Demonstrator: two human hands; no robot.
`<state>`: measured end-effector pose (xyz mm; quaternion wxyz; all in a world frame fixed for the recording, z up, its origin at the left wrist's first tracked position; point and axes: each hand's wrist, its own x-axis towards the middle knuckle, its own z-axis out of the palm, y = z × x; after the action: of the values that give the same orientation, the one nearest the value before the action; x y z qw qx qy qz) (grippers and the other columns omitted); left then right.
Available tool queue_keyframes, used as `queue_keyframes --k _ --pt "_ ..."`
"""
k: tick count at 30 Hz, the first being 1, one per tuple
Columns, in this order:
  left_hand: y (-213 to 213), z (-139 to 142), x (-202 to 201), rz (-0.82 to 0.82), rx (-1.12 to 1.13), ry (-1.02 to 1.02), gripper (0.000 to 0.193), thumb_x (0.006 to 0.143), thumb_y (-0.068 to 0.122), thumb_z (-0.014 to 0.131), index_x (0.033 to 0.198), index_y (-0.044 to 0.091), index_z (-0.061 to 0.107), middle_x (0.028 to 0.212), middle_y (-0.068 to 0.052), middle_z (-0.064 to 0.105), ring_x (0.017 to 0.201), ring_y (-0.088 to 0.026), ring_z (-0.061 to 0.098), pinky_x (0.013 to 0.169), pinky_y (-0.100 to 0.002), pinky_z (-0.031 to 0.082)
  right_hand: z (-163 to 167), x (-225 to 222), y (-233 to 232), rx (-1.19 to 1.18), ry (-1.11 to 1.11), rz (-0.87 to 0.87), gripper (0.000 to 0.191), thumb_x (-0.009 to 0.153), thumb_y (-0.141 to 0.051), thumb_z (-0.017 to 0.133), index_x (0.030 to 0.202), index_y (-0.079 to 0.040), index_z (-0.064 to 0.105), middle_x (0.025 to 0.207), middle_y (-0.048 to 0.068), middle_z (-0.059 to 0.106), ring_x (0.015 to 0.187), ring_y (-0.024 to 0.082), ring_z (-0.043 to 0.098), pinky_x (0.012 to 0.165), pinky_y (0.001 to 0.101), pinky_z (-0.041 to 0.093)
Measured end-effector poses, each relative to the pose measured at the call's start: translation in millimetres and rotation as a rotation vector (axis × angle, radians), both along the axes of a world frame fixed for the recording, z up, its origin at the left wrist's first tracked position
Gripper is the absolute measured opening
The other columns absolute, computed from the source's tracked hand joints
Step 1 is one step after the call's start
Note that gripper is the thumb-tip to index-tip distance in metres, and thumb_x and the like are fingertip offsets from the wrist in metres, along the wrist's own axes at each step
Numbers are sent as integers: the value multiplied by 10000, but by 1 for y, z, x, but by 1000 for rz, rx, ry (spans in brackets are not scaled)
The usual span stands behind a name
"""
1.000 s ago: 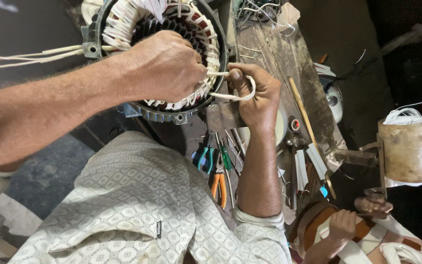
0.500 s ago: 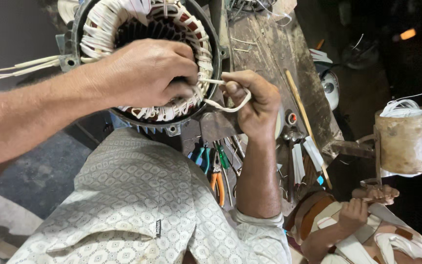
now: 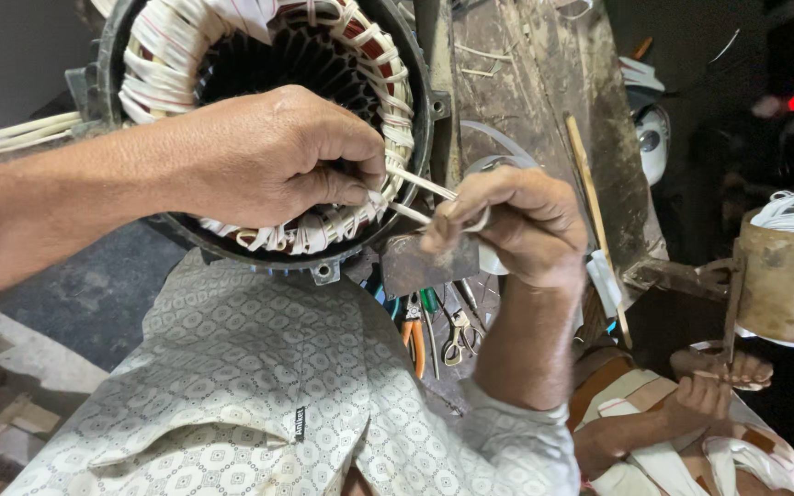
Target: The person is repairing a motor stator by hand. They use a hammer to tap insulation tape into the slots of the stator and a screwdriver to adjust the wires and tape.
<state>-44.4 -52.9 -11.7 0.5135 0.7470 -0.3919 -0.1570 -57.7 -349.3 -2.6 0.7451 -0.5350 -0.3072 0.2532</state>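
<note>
White lacing cord [image 3: 420, 184] runs taut between a person's two hands over a large motor stator [image 3: 268, 129] propped at the edge of a grimy wooden worktop [image 3: 526, 83]. The left hand [image 3: 277, 156] is closed in a pinch at the lower right rim of the white-taped windings [image 3: 167, 55], fingertips pressed where the cord enters the coil. The right hand [image 3: 516, 225], curled shut just beside the steel frame, grips the free end, which loops round its fingers. From here the risks look plain: too hard a pull could snap the cord or cut into the winding insulation, while a slackened pinch could let the last tie loosen. The stator itself appears to rest partly against the person's patterned shirt [image 3: 259, 386] and might roll under a sideways tug. Pliers [image 3: 413, 326] lie below the frame. Another person's hand [image 3: 719, 386] works near a spool [image 3: 788, 266] at right.
</note>
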Motion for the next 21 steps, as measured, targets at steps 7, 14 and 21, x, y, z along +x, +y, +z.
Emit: queue_keyframes --k 7,14,21 --pt "-7 -2 1 -23 10 -108 122 919 147 688 951 31 670 755 -94 673 684 -242 680 577 -389 551 13 56 -11 -438 -314 2 184 870 9 525 959 6 685 768 50 632 522 50 512 446 199 402" --pt "-15 -5 -4 -106 208 -100 94 917 124 656 962 42 658 664 -95 658 558 -203 687 449 -338 559 -14 103 26 -516 -833 59 186 890 -30 526 980 -48 688 738 -16 584 526 55 530 460 214 445" --pt "-12 -19 -8 -143 145 -147 168 850 149 715 981 45 717 681 -117 690 590 -218 709 491 -338 584 -37 116 80 -450 -1327 31 152 770 -9 642 905 -79 635 717 25 574 575 147 519 509 315 424"
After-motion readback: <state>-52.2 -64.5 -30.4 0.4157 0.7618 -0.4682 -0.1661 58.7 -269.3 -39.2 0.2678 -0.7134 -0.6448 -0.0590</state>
